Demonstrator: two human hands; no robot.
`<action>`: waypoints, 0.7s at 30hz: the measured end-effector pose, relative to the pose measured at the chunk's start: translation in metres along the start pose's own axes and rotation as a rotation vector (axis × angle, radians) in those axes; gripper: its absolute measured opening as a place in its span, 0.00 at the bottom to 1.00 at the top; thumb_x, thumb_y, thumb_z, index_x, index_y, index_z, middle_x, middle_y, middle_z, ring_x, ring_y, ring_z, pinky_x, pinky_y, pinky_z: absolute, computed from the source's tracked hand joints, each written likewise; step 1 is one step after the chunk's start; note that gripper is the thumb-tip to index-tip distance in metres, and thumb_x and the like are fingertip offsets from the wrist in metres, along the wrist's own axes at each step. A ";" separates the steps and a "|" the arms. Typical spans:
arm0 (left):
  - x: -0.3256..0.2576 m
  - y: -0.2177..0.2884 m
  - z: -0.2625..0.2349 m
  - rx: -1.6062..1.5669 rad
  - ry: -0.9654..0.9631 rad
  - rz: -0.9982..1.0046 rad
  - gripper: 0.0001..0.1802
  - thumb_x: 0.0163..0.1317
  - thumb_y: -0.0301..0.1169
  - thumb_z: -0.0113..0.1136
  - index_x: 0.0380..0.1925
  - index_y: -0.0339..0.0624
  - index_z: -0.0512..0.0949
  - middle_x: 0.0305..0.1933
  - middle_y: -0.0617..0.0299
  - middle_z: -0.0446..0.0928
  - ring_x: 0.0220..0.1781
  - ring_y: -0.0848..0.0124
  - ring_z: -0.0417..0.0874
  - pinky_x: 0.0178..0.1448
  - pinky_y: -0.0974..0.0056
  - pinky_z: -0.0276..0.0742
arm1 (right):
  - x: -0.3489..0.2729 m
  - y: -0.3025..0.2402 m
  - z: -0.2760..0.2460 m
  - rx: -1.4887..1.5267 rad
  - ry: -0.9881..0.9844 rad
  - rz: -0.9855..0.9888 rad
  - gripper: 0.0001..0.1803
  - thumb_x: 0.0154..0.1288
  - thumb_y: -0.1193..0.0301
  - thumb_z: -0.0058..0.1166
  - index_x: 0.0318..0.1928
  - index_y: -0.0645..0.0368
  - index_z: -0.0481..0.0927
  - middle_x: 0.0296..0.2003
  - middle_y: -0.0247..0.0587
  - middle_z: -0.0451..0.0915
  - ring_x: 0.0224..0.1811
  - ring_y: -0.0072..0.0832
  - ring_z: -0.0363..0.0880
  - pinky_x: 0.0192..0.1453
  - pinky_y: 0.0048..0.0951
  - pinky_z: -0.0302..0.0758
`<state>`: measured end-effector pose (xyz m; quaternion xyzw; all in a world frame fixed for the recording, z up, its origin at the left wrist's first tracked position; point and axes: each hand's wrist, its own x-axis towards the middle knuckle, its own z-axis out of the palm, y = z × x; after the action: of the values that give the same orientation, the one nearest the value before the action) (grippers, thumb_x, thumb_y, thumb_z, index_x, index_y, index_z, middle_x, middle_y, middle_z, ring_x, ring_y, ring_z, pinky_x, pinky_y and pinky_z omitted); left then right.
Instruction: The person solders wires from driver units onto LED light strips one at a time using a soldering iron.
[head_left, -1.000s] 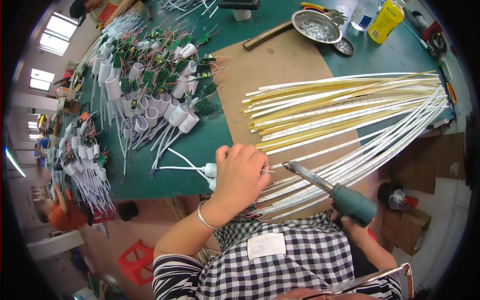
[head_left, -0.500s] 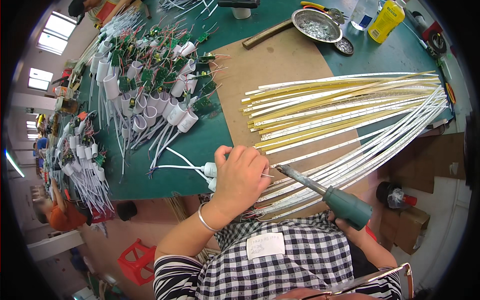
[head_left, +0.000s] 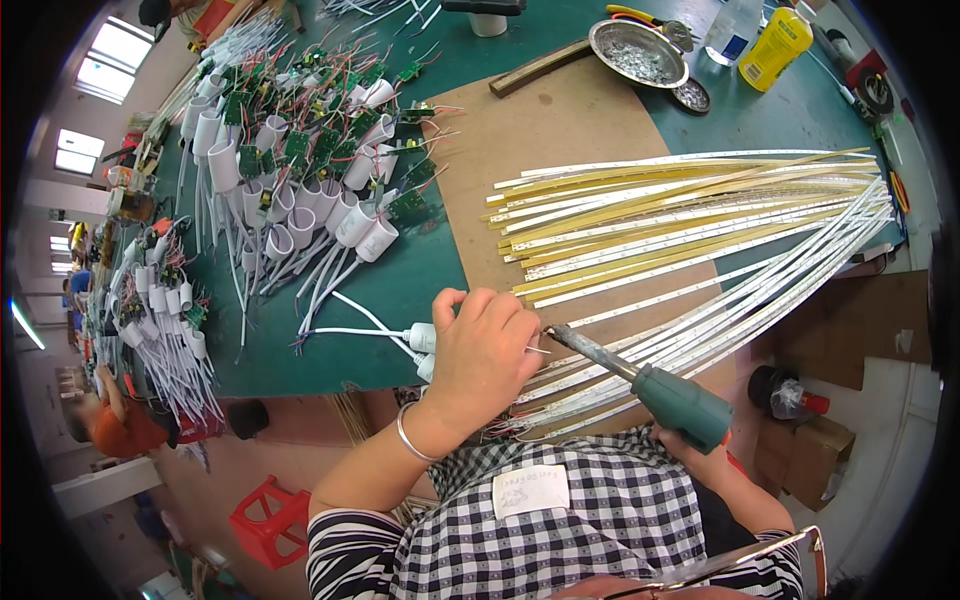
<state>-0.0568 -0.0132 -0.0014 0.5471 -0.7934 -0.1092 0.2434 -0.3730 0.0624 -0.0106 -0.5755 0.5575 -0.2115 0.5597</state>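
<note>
My right hand (head_left: 697, 455) grips a soldering iron (head_left: 682, 408) with a green handle, its dark tip pointing left toward my left hand. My left hand (head_left: 487, 345) is closed over the ends of the LED strips, and a thin silvery wire (head_left: 537, 349) pokes out beneath its fingers. The soldering iron's tip is close by those fingertips; contact with a strip cannot be made out. White LED strips (head_left: 690, 335) fan rightward from beside my left hand. White lamp caps (head_left: 421, 337) with cables lie just left of it, partly hidden.
More white and yellow LED strips (head_left: 640, 225) lie on a brown board (head_left: 560, 120). At left are heaped white caps with green circuit boards (head_left: 300, 190). A metal bowl (head_left: 638, 52), a wooden bar (head_left: 540, 68) and a yellow bottle (head_left: 776, 48) stand at the back. Below is a red stool (head_left: 270, 522).
The soldering iron in my right hand has shifted slightly left, its tip closer to my left hand's fingertips. My left hand stays almost in place.
</note>
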 end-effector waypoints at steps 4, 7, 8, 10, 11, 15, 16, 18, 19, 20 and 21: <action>0.000 -0.001 0.000 0.001 0.003 0.003 0.10 0.45 0.27 0.68 0.27 0.51 0.77 0.35 0.68 0.74 0.46 0.64 0.75 0.58 0.50 0.58 | 0.002 -0.003 -0.002 -0.066 -0.010 -0.035 0.26 0.51 0.69 0.71 0.53 0.59 0.83 0.52 0.46 0.82 0.57 0.46 0.77 0.63 0.45 0.72; 0.000 -0.001 0.000 -0.002 -0.005 0.003 0.10 0.45 0.27 0.68 0.27 0.51 0.76 0.35 0.67 0.74 0.47 0.64 0.75 0.58 0.50 0.58 | 0.001 0.002 -0.003 -0.140 0.005 -0.095 0.26 0.51 0.69 0.72 0.52 0.59 0.83 0.52 0.46 0.81 0.57 0.46 0.77 0.62 0.45 0.73; 0.000 -0.001 0.000 -0.004 -0.005 0.002 0.10 0.45 0.27 0.68 0.27 0.51 0.76 0.35 0.67 0.73 0.47 0.64 0.75 0.58 0.50 0.58 | 0.000 0.006 -0.003 -0.141 0.019 -0.108 0.26 0.51 0.68 0.72 0.52 0.59 0.83 0.52 0.46 0.81 0.57 0.46 0.77 0.61 0.44 0.74; 0.000 -0.001 0.000 -0.005 -0.008 -0.001 0.10 0.45 0.27 0.68 0.27 0.51 0.76 0.35 0.67 0.73 0.47 0.64 0.75 0.58 0.50 0.58 | -0.003 0.012 -0.002 -0.118 0.057 -0.127 0.27 0.50 0.68 0.73 0.52 0.59 0.83 0.53 0.46 0.81 0.57 0.45 0.77 0.61 0.43 0.75; 0.000 -0.001 0.000 -0.003 -0.010 -0.001 0.10 0.45 0.27 0.68 0.27 0.51 0.76 0.35 0.67 0.73 0.47 0.64 0.75 0.58 0.50 0.58 | -0.004 0.014 -0.002 -0.110 0.062 -0.128 0.27 0.50 0.68 0.74 0.52 0.59 0.83 0.53 0.47 0.81 0.57 0.45 0.77 0.61 0.43 0.75; 0.001 -0.002 0.001 -0.004 -0.016 -0.002 0.10 0.44 0.27 0.68 0.26 0.51 0.76 0.35 0.67 0.73 0.47 0.64 0.75 0.58 0.51 0.59 | -0.004 0.017 -0.003 -0.126 0.023 -0.113 0.29 0.49 0.67 0.75 0.54 0.58 0.82 0.53 0.47 0.80 0.57 0.46 0.77 0.61 0.42 0.75; 0.001 -0.002 0.001 -0.004 -0.013 0.001 0.10 0.44 0.27 0.68 0.26 0.51 0.76 0.35 0.67 0.73 0.47 0.64 0.75 0.58 0.51 0.59 | -0.003 0.016 -0.004 -0.137 0.010 -0.103 0.29 0.49 0.67 0.75 0.54 0.58 0.82 0.53 0.47 0.80 0.57 0.46 0.77 0.61 0.42 0.75; 0.001 -0.002 0.001 -0.007 -0.010 0.000 0.10 0.44 0.27 0.68 0.26 0.51 0.76 0.35 0.67 0.73 0.46 0.64 0.75 0.58 0.51 0.59 | -0.003 0.012 -0.004 -0.121 -0.003 -0.058 0.30 0.49 0.66 0.75 0.54 0.58 0.82 0.53 0.47 0.80 0.56 0.46 0.78 0.61 0.42 0.76; 0.000 -0.001 0.001 -0.006 -0.009 0.003 0.10 0.44 0.27 0.68 0.26 0.51 0.76 0.35 0.67 0.73 0.46 0.64 0.75 0.58 0.51 0.59 | -0.004 0.010 -0.004 -0.095 0.000 -0.023 0.30 0.49 0.66 0.75 0.54 0.58 0.82 0.54 0.47 0.80 0.56 0.46 0.78 0.61 0.42 0.76; 0.000 -0.002 0.001 -0.005 -0.009 0.003 0.10 0.44 0.27 0.68 0.26 0.51 0.76 0.35 0.67 0.73 0.46 0.64 0.75 0.58 0.51 0.59 | -0.003 0.008 -0.003 -0.106 -0.002 -0.024 0.30 0.49 0.66 0.76 0.54 0.58 0.82 0.54 0.47 0.80 0.55 0.46 0.79 0.61 0.42 0.76; 0.001 -0.001 0.001 -0.005 -0.008 0.002 0.10 0.44 0.27 0.68 0.26 0.51 0.76 0.35 0.67 0.73 0.46 0.64 0.75 0.58 0.51 0.59 | -0.003 0.006 -0.003 -0.118 -0.004 -0.025 0.30 0.50 0.65 0.76 0.54 0.58 0.82 0.54 0.47 0.80 0.54 0.46 0.79 0.61 0.42 0.76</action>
<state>-0.0563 -0.0143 -0.0025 0.5453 -0.7947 -0.1130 0.2415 -0.3788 0.0648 -0.0138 -0.6148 0.5607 -0.1839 0.5233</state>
